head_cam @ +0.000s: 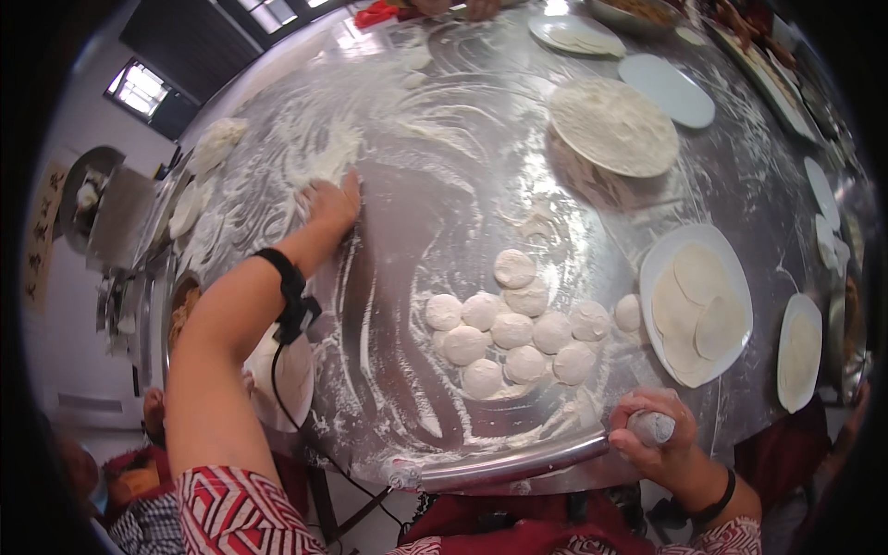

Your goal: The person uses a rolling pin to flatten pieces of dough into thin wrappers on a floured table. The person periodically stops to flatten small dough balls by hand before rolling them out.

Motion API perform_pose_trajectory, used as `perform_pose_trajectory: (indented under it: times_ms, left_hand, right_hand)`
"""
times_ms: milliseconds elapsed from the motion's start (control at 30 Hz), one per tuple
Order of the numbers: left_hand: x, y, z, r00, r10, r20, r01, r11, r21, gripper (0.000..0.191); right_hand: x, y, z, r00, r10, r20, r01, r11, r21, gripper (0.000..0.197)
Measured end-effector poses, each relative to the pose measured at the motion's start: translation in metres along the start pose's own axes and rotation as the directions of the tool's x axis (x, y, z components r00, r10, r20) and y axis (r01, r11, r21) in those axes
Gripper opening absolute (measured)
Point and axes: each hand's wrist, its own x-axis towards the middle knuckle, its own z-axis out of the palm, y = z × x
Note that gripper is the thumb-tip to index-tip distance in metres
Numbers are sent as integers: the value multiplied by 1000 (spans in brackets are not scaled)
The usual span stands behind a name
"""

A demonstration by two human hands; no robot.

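My left hand (329,201) reaches far over the metal table, its thumb apart from the fingers. It touches loose white flour (338,149), and the fingertips are hard to make out. My right hand (649,423) is closed around the right handle of a metal rolling pin (513,461). This pin lies along the table's near edge. Between my hands sits a cluster of several floured dough rounds (512,331). To their right is a white plate (741,316) with thin, flat dough wrappers (701,274) on it.
A dish heaped with flour (614,125) stands farther back, beside a white oval plate (666,90). Another plate of wrappers (798,354) is at the right edge. A dough mass (220,142) lies at the left edge. Black cable (281,388) hangs from my left forearm. Other people's hands (480,7) show around the table.
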Motion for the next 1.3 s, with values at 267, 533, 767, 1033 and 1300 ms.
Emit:
perform_pose_trajectory:
  times_ms: [267, 533, 767, 1033, 1300]
  left_hand:
    - [3, 57, -5, 994, 110, 0, -110, 994, 12, 70]
    - [-111, 151, -76, 957, 290, 28, -287, 955, -71, 63]
    - [-173, 290, -102, 859, 506, 78, -486, 853, -187, 57]
    - [-137, 394, -8, 892, 452, -3, -444, 877, -182, 60]
    - [-94, 418, 62, 929, 368, 31, -358, 918, -174, 58]
  right_hand:
    - [3, 3, 8, 989, -123, -85, 119, 991, -53, 63]
    - [-5, 14, 29, 984, -26, -178, 42, 995, 86, 46]
    - [-29, 13, 35, 980, 67, -189, -25, 975, 219, 40]
    - [-39, 26, 46, 951, 51, -306, 0, 986, 165, 38]
    - [-33, 29, 47, 938, 83, -338, -33, 988, 153, 37]
